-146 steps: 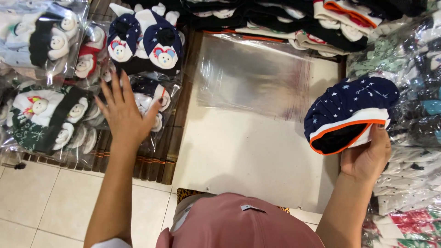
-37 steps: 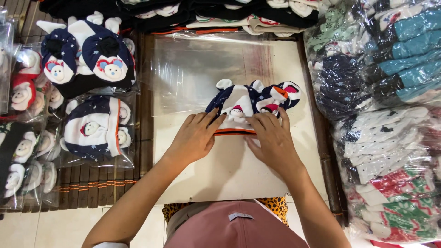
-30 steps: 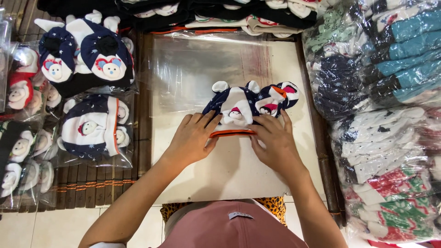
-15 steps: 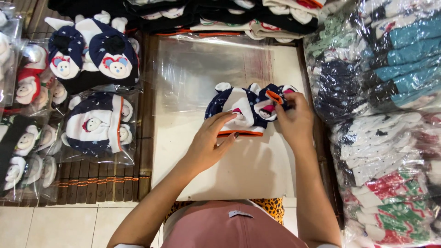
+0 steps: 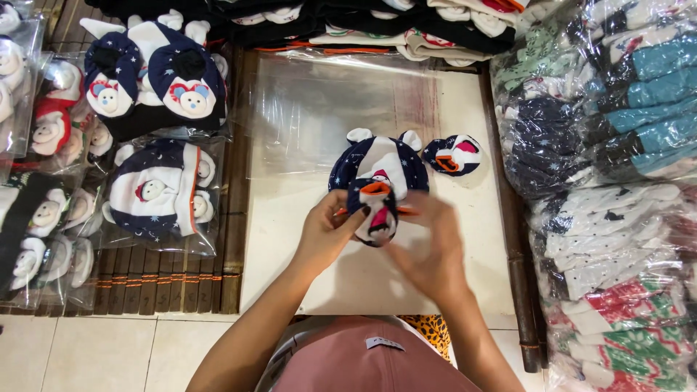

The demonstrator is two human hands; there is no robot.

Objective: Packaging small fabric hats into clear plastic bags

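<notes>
- Near edge: the left hand [image 5: 330, 232] pinches a small navy bootie [image 5: 372, 212] with a red-and-white face; the right hand [image 5: 428, 243], motion-blurred, closes on its other side.
- Centre of the white worktop [image 5: 363, 279]: a navy baby hat [image 5: 381, 163] with white ears lies just beyond the bootie, touching it.
- Good practice, judged: hold the bootie squarely centred on the hat, orange trims aligned.
- Right of the hat: a second bootie [image 5: 453, 154] lies apart.
- Far: a clear plastic bag [image 5: 327, 109] lies flat.
</notes>
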